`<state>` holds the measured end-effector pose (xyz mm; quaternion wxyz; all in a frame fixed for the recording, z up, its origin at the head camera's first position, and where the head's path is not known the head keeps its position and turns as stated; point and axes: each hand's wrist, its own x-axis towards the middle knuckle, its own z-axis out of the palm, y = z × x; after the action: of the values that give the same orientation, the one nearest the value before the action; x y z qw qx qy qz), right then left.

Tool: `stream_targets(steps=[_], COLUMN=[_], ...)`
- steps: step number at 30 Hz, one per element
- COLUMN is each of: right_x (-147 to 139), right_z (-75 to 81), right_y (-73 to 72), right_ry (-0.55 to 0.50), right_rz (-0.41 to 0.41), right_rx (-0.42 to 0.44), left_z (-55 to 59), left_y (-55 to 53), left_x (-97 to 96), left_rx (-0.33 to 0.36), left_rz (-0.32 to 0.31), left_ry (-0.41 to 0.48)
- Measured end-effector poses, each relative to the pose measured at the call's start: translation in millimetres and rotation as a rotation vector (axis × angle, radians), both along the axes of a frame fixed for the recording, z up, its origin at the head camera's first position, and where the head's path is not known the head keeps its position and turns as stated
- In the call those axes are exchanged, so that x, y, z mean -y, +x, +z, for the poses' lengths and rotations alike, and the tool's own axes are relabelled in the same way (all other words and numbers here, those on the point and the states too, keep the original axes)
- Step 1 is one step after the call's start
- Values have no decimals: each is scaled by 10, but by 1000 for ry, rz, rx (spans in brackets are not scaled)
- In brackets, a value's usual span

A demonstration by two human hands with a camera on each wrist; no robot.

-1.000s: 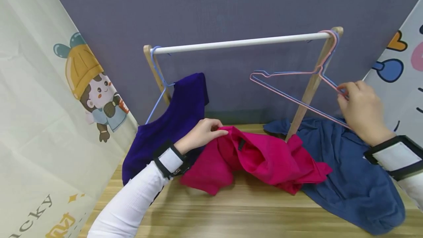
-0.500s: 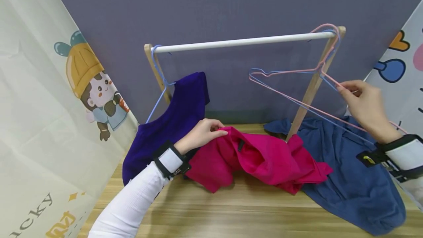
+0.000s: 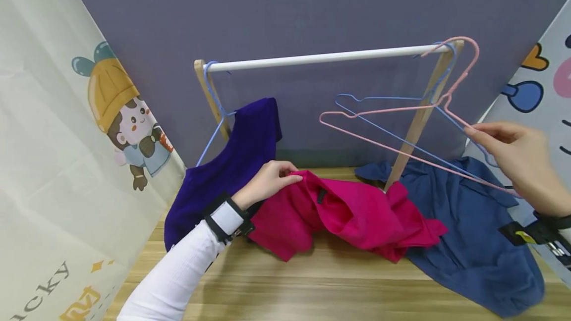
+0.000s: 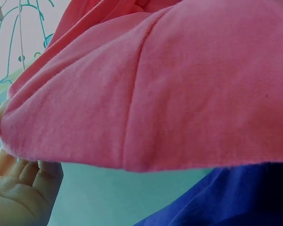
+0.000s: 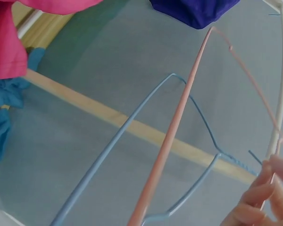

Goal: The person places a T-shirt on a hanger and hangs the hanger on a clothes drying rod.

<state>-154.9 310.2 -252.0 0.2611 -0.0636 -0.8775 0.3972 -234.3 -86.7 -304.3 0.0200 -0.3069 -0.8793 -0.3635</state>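
Observation:
My left hand (image 3: 272,181) pinches the edge of a crumpled magenta shirt (image 3: 370,212) lying on the table; the left wrist view shows the cloth stretched from thumb and fingers. With my right hand (image 3: 522,155) I pinch the sloping shoulder of a pink hanger (image 3: 383,111). Its hook stands by the right end of the rack's white rail (image 3: 330,57), in front of a blue hanger (image 3: 388,98). That blue one hangs by its hook on the rail. In the right wrist view the pink hanger (image 5: 172,127) crosses in front of the blue hanger (image 5: 127,122).
A dark purple garment (image 3: 232,162) hangs on another blue hanger (image 3: 213,95) at the rail's left end. Under the rack's right wooden post (image 3: 412,137) a dark blue garment (image 3: 468,241) lies bunched on the wooden table (image 3: 312,291). A grey panel (image 3: 303,9) stands behind.
The pink hanger has come apart from the blue one, moving toward me and rightward with my right hand, and its hook has lifted and shifted right. My left hand has barely moved.

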Motion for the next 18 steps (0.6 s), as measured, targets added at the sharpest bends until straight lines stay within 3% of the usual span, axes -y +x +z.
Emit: stream_targets(steps=[3,8,14,18], right_x=[-178,-481,-341,-232], right_z=[-139,-355,-319,-318], right_y=[-18,11,271,374], right_ry=[4,-8,29,44], right_rz=[-14,-12,32,20], right_rx=[55,63,91,132], left_z=[-4,-11,-13,-11], left_y=[-4,-8,-9,-6], left_x=[35,44,54,48], left_rx=[-5,-19,-34,-40], left_rz=[5,18,35,36], left_ry=[-1,-4,11,16])
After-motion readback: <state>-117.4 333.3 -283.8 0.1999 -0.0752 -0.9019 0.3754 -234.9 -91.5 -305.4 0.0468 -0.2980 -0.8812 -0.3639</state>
